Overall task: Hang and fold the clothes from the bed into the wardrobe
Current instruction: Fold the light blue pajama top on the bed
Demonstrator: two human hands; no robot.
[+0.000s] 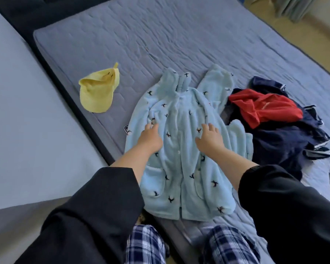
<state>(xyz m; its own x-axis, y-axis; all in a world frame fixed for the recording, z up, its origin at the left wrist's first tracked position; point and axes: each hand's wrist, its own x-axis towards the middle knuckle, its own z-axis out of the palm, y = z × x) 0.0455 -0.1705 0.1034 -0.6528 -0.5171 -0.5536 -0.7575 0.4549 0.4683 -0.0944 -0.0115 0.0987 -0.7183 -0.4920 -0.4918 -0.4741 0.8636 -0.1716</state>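
Observation:
A light blue fleece robe (179,168) with small dark bird prints lies spread flat, front up, on the bed (160,35). My left hand (150,137) rests palm down on its left chest with fingers spread. My right hand (210,138) presses flat on its right chest, fingers also straight. Both sleeves of the robe point toward the head of the bed. To the right lies a heap with a red garment (263,109) on top of dark navy clothes (282,145). A yellow garment (98,92) lies apart at the left.
A grey quilted cover spreads over the mattress, open behind the robe. A dark bed frame edge (69,88) runs along the left, with a pale surface (27,111) beyond it. A small object (126,128) peeks out under the robe's left edge.

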